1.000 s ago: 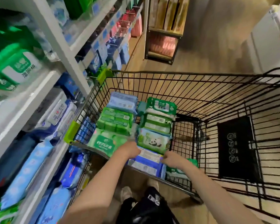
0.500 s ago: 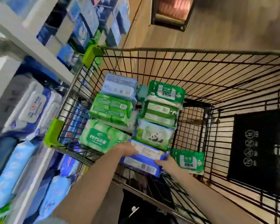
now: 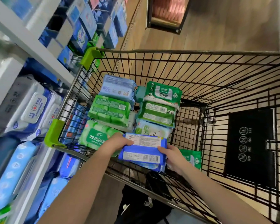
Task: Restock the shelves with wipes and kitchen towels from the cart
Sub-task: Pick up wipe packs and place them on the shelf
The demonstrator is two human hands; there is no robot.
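A blue wipes pack [image 3: 143,151] with white label panels is held at the near end of the black wire cart [image 3: 200,81]. My left hand [image 3: 118,142] grips its left edge and my right hand [image 3: 173,156] grips its right edge. More blue packs lie right under it. Beyond it, stacked in the cart, are a panda-print pack [image 3: 153,130], green packs [image 3: 110,109], a light blue pack [image 3: 118,87] and a green-and-white pack [image 3: 164,92]. A pale green 99.9% pack [image 3: 95,136] lies by my left wrist. Another green pack [image 3: 191,158] sits behind my right hand.
White shelves [image 3: 32,39] on the left hold blue and white wipes packs [image 3: 27,109], close against the cart's green corner guards [image 3: 54,133]. The cart's right half shows bare wire and a black flap [image 3: 250,146]. A wooden floor and a dark display rack [image 3: 166,13] lie ahead.
Both hands have closed on the blue pack and raised it a little off the stack. The view has tilted down and closer to the cart.
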